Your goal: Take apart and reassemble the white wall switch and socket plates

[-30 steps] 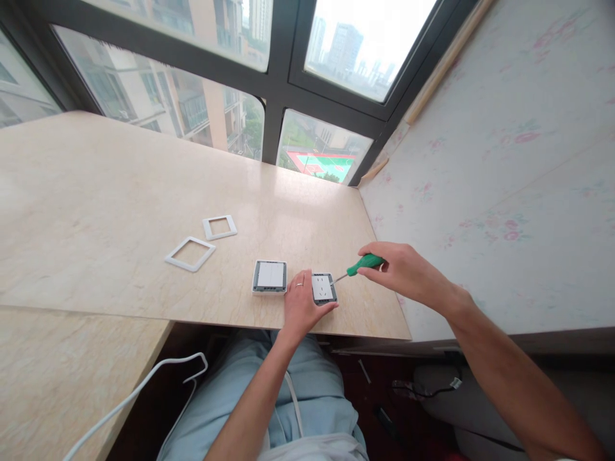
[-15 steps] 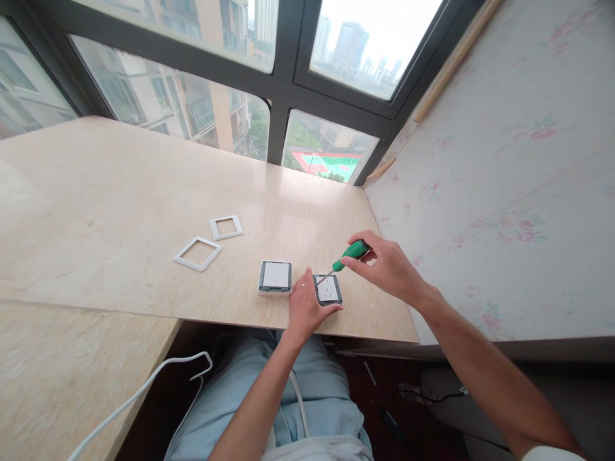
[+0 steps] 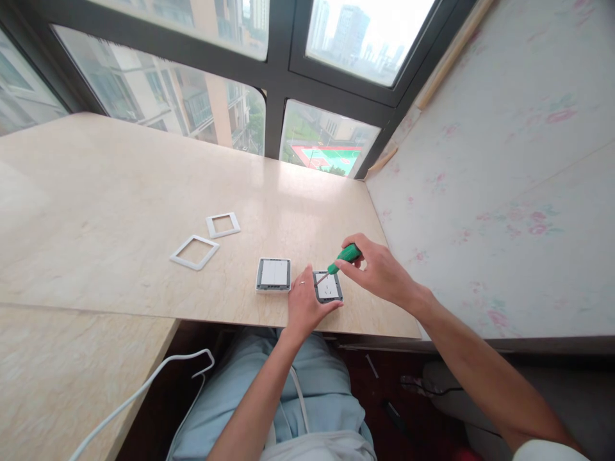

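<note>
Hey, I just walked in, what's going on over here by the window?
A person is working on a socket unit with a green-handled screwdriver. The left hand steadies the unit on the pale countertop, while the right hand holds the screwdriver with its tip at the left side of the unit. Left of that sits a switch unit, and two white frames lie farther left.

tilted green screwdriver (image 3: pixel 344 258), tip apparently touching white socket (image 3: pixel 330 292)
</note>
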Available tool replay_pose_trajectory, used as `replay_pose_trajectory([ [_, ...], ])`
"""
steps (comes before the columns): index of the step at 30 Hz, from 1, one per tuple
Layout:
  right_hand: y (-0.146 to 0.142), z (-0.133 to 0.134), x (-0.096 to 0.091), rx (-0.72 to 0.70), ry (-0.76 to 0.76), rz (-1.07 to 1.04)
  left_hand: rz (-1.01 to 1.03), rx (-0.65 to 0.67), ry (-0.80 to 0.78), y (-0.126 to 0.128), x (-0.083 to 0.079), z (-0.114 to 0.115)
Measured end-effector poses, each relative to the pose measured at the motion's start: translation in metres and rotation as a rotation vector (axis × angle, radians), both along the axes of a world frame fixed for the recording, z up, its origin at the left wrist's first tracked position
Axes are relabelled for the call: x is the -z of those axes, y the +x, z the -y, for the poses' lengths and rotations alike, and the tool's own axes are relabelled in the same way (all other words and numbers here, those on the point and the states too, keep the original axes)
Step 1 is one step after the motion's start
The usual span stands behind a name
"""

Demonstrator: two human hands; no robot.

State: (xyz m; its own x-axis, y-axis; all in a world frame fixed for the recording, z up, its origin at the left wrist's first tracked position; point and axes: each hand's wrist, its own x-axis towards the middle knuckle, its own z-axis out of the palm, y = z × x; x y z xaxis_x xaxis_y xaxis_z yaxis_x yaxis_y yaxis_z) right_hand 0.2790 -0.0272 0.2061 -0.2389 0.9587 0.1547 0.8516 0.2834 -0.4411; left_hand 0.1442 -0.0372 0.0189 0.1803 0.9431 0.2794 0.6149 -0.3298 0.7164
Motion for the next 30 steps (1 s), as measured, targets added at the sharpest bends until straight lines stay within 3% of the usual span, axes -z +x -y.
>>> replay_pose_trajectory([
  [10,0.005,-0.001,0.0,-0.014,-0.028,0.012,-0.014,0.001,-0.025,0.0,-0.002,0.0],
  [13,0.001,0.001,-0.006,-0.034,-0.05,0.158,-0.01,0.007,-0.032,-0.001,-0.004,0.0],
  [18,-0.012,0.0,-0.015,0.06,0.03,0.468,-0.017,0.012,-0.025,-0.001,-0.004,0.0],
  [20,-0.014,-0.001,-0.019,-0.027,0.026,0.42,-0.023,0.005,-0.014,-0.001,-0.003,0.0],
  [24,-0.007,-0.001,-0.031,-0.332,-0.043,0.265,-0.025,-0.001,-0.001,0.0,0.0,0.0],
  [26,-0.004,-0.001,-0.033,-0.389,-0.084,0.248,-0.022,-0.006,0.002,0.0,0.0,0.0],
  [28,-0.004,-0.001,-0.03,-0.304,-0.067,0.319,-0.022,-0.007,0.006,0.0,0.0,0.0],
  [30,-0.006,-0.003,-0.024,-0.097,-0.024,0.48,-0.024,-0.007,0.005,0.0,0.0,0.0],
])
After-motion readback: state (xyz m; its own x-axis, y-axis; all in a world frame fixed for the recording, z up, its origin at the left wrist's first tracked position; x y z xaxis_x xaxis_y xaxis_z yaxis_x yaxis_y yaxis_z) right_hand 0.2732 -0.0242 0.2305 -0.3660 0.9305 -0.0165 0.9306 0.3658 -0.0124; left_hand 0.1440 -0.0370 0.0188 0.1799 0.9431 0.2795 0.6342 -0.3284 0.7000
